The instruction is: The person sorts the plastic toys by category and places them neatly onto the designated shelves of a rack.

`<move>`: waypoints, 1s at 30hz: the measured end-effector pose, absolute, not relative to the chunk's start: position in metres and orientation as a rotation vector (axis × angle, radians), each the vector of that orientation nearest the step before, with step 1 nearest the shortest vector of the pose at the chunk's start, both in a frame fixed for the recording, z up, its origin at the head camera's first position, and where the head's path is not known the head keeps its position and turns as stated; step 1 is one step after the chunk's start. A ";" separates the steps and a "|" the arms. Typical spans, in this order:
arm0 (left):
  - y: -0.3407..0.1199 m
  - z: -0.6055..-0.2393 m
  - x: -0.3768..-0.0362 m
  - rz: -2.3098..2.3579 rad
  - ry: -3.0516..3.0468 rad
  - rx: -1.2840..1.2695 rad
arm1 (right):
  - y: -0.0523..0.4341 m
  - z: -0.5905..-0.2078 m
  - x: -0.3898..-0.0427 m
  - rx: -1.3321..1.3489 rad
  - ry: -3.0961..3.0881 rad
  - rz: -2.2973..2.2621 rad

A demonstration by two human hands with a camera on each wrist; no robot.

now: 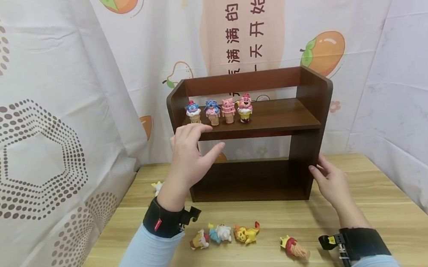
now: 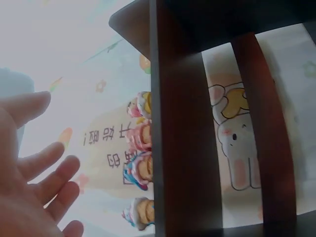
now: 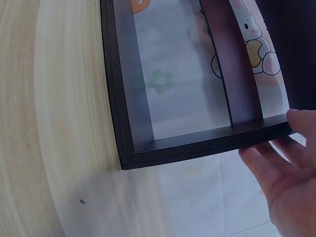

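Patterned curtains back a pale wooden table where a dark brown two-tier wooden shelf stands. Left hand hovers, fingers spread, before four ice-cream-cone figurines; right hand touches its side, fingers relaxed.

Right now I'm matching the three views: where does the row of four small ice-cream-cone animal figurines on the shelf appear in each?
Head: row of cone figurines upper centre, on the dark brown wooden shelf.
Left wrist: lower centre, stacked vertically beside the shelf board.
Right wrist: not in view.
Shared landmark: the shelf.
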State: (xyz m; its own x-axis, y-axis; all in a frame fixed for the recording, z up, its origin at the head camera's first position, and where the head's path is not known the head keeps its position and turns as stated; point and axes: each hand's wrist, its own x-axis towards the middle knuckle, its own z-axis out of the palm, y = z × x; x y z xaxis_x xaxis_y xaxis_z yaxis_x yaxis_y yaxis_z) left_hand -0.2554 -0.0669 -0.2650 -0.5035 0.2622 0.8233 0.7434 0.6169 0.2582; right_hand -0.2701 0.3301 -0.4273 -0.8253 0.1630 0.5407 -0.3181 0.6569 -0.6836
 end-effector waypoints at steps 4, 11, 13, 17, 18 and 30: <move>-0.073 -0.276 -0.253 -0.791 -2.139 -0.780 | 0.330 -0.427 -0.269 0.118 -2.303 1.095; -0.087 -0.295 -0.249 -0.810 -2.228 -0.784 | 0.330 -0.427 -0.270 0.119 -2.303 1.103; -0.091 -0.301 -0.248 -0.824 -2.251 -0.789 | 0.329 -0.427 -0.270 0.122 -2.297 1.099; -0.100 -0.313 -0.246 -0.847 -2.302 -0.775 | 0.329 -0.425 -0.270 0.131 -2.286 1.089; -0.102 -0.315 -0.246 -0.852 -2.317 -0.768 | 0.329 -0.425 -0.270 0.132 -2.287 1.085; -0.119 -0.342 -0.244 -0.842 -2.559 -0.700 | 0.328 -0.425 -0.269 0.114 -2.309 1.078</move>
